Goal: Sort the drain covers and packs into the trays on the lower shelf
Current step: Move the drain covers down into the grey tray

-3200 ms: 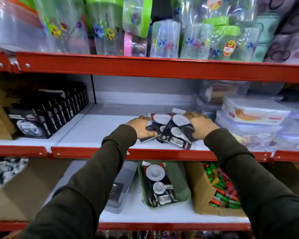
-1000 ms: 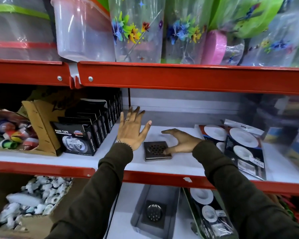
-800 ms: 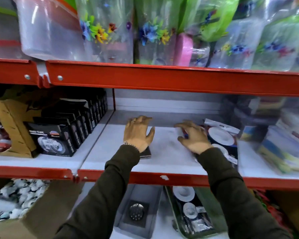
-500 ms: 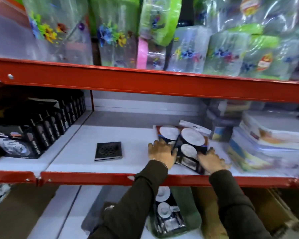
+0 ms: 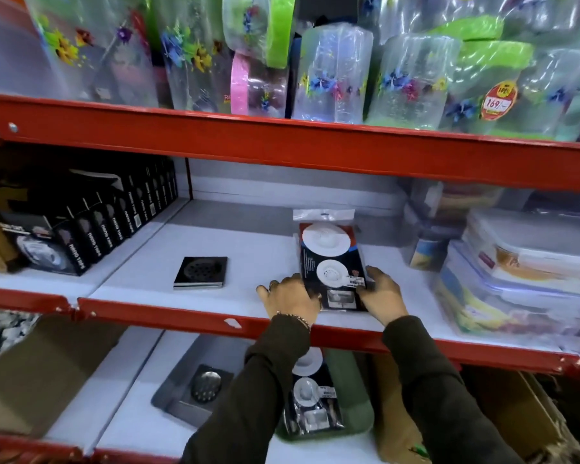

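Note:
A stack of black packs (image 5: 329, 259) with white round strainers lies squared up on the middle shelf. My left hand (image 5: 290, 298) presses its left edge and my right hand (image 5: 382, 294) its right edge, both near the front corners. A square dark drain cover (image 5: 201, 272) lies alone on the same shelf, to the left of my hands. On the lower shelf a grey tray (image 5: 173, 398) holds one drain cover (image 5: 206, 386), and a green tray (image 5: 352, 413) holds a pack (image 5: 310, 396), partly behind my left sleeve.
Black tape boxes (image 5: 91, 226) line the left of the middle shelf. Clear lidded containers (image 5: 523, 269) crowd its right side. The red shelf edge (image 5: 188, 318) runs in front. Cardboard boxes (image 5: 47, 373) flank the trays below. Wrapped plastic jars (image 5: 332, 72) fill the top shelf.
The fanned-out packs are now gathered into one neat stack between my hands. The drain cover that my hands were at a second ago lies alone at the left.

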Action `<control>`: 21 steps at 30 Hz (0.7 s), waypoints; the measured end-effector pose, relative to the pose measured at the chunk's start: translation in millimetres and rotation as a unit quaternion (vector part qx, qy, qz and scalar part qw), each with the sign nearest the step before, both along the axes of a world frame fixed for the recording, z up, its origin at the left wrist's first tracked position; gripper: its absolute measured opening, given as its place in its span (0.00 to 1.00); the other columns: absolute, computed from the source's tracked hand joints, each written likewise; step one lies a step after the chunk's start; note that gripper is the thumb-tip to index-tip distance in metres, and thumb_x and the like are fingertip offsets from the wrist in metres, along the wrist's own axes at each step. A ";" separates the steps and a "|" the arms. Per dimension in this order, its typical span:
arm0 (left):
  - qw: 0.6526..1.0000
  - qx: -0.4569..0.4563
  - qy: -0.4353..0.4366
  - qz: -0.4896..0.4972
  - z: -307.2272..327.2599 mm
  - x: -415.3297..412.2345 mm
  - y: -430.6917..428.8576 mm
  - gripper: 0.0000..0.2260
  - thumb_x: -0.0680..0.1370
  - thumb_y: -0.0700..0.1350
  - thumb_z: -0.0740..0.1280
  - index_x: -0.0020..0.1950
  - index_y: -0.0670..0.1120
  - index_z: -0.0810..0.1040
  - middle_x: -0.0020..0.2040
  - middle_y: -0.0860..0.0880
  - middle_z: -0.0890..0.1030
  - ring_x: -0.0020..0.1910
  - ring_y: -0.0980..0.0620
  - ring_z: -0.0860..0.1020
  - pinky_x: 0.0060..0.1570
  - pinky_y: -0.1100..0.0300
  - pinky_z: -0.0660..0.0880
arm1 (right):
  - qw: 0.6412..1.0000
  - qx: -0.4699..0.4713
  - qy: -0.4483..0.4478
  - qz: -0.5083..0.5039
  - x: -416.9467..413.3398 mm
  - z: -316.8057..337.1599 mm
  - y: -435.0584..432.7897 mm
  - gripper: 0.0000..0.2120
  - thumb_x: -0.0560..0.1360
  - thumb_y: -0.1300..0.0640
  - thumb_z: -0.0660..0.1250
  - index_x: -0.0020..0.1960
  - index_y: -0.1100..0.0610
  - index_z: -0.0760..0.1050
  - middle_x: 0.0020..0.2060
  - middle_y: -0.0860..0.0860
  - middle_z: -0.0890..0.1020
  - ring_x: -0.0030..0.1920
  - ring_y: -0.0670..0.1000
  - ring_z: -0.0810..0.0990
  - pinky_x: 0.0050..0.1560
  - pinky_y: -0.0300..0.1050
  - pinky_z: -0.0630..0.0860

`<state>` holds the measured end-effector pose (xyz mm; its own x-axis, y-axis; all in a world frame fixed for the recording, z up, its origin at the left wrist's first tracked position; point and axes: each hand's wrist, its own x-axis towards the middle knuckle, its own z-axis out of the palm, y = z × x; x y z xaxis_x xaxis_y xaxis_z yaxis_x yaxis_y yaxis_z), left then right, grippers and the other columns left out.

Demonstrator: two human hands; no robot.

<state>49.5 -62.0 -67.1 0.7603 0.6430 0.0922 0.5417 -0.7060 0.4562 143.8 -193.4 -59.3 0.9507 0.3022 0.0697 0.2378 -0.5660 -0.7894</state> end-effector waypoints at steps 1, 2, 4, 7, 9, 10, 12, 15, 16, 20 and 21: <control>1.000 -0.006 -0.004 0.002 0.4 -1.1 -0.9 0.10 0.73 0.51 0.63 0.51 0.50 0.79 0.49 0.47 0.84 0.55 0.43 0.78 0.61 0.48 0.60 | 1.000 0.027 0.011 -0.003 -1.1 0.3 -5.5 0.19 0.74 0.68 0.66 0.65 0.63 0.74 0.59 0.59 0.81 0.58 0.57 0.79 0.59 0.44 0.71; 1.000 -0.011 -0.004 0.003 -1.6 -4.0 -3.9 0.10 0.72 0.51 0.63 0.49 0.50 0.79 0.48 0.47 0.84 0.54 0.43 0.78 0.60 0.48 0.60 | 0.998 0.049 0.025 -0.008 -2.9 -2.8 -13.9 0.18 0.73 0.69 0.67 0.63 0.65 0.75 0.56 0.57 0.81 0.55 0.54 0.79 0.58 0.42 0.71; 1.000 -0.011 -0.011 -0.003 -0.4 -9.8 -9.4 0.10 0.70 0.51 0.64 0.48 0.51 0.80 0.45 0.49 0.85 0.51 0.44 0.80 0.58 0.49 0.60 | 0.996 0.078 0.037 -0.023 -8.5 -1.6 -29.2 0.17 0.70 0.70 0.70 0.58 0.65 0.78 0.49 0.55 0.80 0.50 0.51 0.77 0.55 0.42 0.72; 1.000 0.002 -0.011 -0.008 -1.9 -20.5 -26.2 0.11 0.72 0.49 0.62 0.52 0.52 0.79 0.45 0.49 0.85 0.50 0.44 0.81 0.59 0.48 0.59 | 0.996 0.075 0.042 -0.027 -16.4 -6.8 -50.0 0.14 0.67 0.70 0.71 0.50 0.60 0.79 0.44 0.53 0.83 0.44 0.51 0.80 0.50 0.45 0.77; 1.000 0.007 -0.002 -0.009 -4.7 -24.6 -33.6 0.12 0.73 0.48 0.61 0.54 0.52 0.78 0.46 0.48 0.85 0.51 0.43 0.81 0.62 0.46 0.58 | 0.998 0.045 0.044 -0.019 -19.7 -8.7 -55.2 0.16 0.66 0.69 0.72 0.53 0.61 0.80 0.44 0.54 0.84 0.43 0.51 0.81 0.52 0.47 0.80; 1.000 0.004 -0.001 -0.009 -5.7 -24.9 -34.1 0.12 0.73 0.49 0.61 0.55 0.52 0.78 0.47 0.48 0.85 0.52 0.43 0.81 0.63 0.45 0.57 | 0.997 0.046 0.053 -0.021 -21.1 -8.1 -55.7 0.19 0.66 0.69 0.72 0.57 0.62 0.79 0.46 0.55 0.84 0.44 0.51 0.81 0.55 0.49 0.80; 1.000 -0.013 0.006 -0.020 -7.0 -27.1 -30.9 0.16 0.75 0.52 0.61 0.61 0.54 0.77 0.52 0.49 0.85 0.58 0.44 0.79 0.67 0.44 0.54 | 0.998 0.027 0.046 -0.024 -24.2 -6.4 -55.0 0.25 0.68 0.67 0.72 0.65 0.62 0.75 0.55 0.59 0.82 0.53 0.55 0.81 0.63 0.51 0.76; 0.999 0.006 0.008 -0.044 -8.3 -36.9 -16.2 0.24 0.77 0.61 0.58 0.71 0.54 0.70 0.61 0.49 0.82 0.67 0.45 0.74 0.74 0.39 0.46 | 0.998 0.003 -0.061 -0.029 -31.5 -3.2 -47.4 0.31 0.70 0.63 0.72 0.71 0.59 0.68 0.68 0.59 0.73 0.70 0.57 0.70 0.69 0.45 0.65; 0.999 0.019 -0.010 -0.046 -9.3 -42.4 -8.6 0.26 0.78 0.63 0.56 0.73 0.53 0.68 0.65 0.48 0.80 0.70 0.46 0.72 0.75 0.38 0.43 | 0.995 0.018 -0.097 -0.022 -34.8 -1.7 -44.7 0.30 0.71 0.62 0.71 0.71 0.58 0.68 0.68 0.58 0.73 0.70 0.56 0.69 0.68 0.41 0.63; 0.992 0.077 -0.095 -0.035 -25.1 -80.9 71.7 0.29 0.79 0.66 0.48 0.76 0.55 0.63 0.80 0.51 0.58 0.80 0.50 0.55 0.77 0.41 0.39 | 0.986 0.060 -0.149 0.044 -48.8 4.4 -17.0 0.26 0.72 0.58 0.71 0.69 0.53 0.71 0.67 0.53 0.74 0.69 0.52 0.71 0.68 0.42 0.66; 0.989 0.092 -0.113 -0.022 -30.5 -93.5 98.4 0.30 0.79 0.66 0.47 0.76 0.54 0.64 0.81 0.51 0.56 0.80 0.50 0.53 0.78 0.42 0.40 | 0.984 0.046 -0.161 0.063 -53.5 6.3 -7.4 0.26 0.72 0.57 0.72 0.69 0.53 0.71 0.67 0.52 0.75 0.69 0.52 0.71 0.70 0.44 0.67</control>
